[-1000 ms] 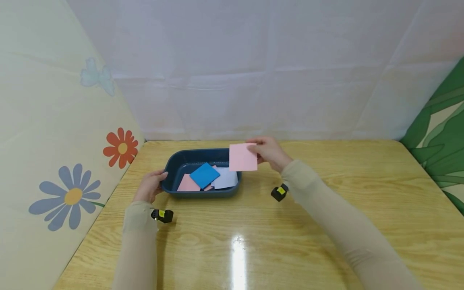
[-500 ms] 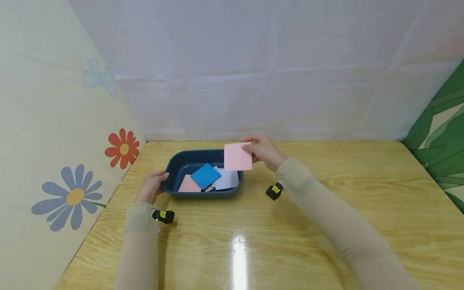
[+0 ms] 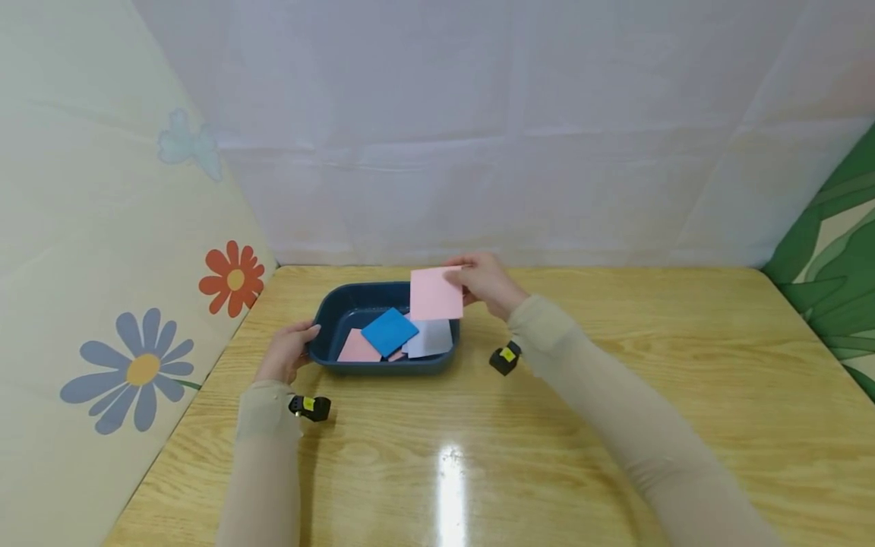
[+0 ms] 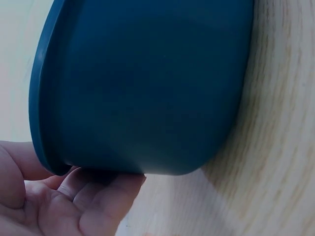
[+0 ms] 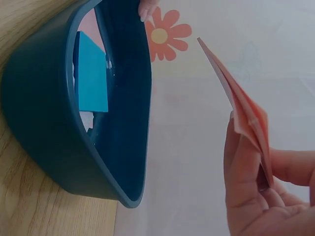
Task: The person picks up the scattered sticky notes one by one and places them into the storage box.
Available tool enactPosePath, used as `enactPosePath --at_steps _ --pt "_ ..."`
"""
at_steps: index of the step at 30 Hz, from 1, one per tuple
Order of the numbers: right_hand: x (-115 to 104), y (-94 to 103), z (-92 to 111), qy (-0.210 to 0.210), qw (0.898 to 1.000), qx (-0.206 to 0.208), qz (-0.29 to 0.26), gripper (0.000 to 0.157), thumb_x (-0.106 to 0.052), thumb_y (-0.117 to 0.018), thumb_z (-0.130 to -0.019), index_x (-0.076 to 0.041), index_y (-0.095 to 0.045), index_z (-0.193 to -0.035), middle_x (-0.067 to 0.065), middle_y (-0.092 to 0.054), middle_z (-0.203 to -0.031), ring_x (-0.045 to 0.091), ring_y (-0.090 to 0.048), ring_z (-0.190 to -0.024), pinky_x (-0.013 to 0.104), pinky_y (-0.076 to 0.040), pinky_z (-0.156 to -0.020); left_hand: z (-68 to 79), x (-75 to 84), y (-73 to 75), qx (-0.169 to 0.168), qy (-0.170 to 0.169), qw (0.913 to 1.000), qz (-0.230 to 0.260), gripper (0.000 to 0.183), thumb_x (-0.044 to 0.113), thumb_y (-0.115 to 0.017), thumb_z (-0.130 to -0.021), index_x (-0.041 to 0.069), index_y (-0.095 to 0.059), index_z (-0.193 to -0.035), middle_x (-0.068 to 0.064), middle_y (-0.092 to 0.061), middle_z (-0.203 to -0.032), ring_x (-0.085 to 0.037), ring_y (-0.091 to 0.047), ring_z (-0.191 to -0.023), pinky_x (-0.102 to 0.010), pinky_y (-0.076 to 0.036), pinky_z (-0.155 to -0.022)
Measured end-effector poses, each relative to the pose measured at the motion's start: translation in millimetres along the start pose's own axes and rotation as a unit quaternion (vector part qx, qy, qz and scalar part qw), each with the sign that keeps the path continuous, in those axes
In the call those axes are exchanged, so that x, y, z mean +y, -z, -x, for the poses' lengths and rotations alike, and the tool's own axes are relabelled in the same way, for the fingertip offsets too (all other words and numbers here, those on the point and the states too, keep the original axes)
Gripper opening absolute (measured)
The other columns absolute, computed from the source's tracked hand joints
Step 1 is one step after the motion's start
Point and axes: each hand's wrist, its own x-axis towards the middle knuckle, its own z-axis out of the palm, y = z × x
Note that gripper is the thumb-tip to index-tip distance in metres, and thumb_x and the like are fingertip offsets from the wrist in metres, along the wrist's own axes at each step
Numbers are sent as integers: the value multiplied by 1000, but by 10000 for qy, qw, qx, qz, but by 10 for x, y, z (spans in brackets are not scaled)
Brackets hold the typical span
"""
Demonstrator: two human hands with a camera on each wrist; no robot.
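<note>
A dark blue plastic tub point(image 3: 383, 368) stands on the table. My left hand point(image 3: 282, 353) grips its left end, thumb over the rim and fingers against the outside wall, as the left wrist view shows. Between thumb and fingers, my right hand point(image 3: 491, 285) pinches a pink paper square point(image 3: 436, 295) above the tub's right end. Seen edge-on in the right wrist view, the pink paper square point(image 5: 246, 113) has several layers, like folded paper. Inside the tub lie a blue square point(image 3: 390, 332), a whitish sheet point(image 3: 432, 339) and pink paper point(image 3: 358, 347), partly overlapping.
The wood-grain table point(image 3: 519, 456) runs from the tub to the right and front. A pale cloth point(image 3: 547, 190) hangs behind it. A flower-printed panel point(image 3: 143, 370) borders the left side, a leaf-printed one point(image 3: 841, 281) the right. A small black camera point(image 3: 505, 358) sits at each wrist.
My right hand has moved left with the pink paper square, from beside the tub's right edge to over its right part. The left hand keeps its grip on the tub.
</note>
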Motion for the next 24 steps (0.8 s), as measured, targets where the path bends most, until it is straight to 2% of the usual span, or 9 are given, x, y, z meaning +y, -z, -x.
enactPosePath --at_steps 14,24 --pt "-24 -150 -80 -143 9999 -6 35 30 -12 -59 -97 -6 -61 -126 14 -64 -111 20 -60 -74 26 -53 -57 14 5 -46 -9 26 10000 76 50 22 -40 -106 -1 -31 -150 -22 -38 -148 -26 -50 -114 -41 -38 -107" --pt "-10 -308 -129 -3 9996 -248 -125 32 -7 -52 -100 -2 -58 -131 18 -64 -111 21 -61 -67 36 -56 -62 36 22 -77 -36 -11 10000 54 51 21 -40 -106 0 -29 -151 -23 -38 -149 -28 -49 -117 -41 -38 -107"
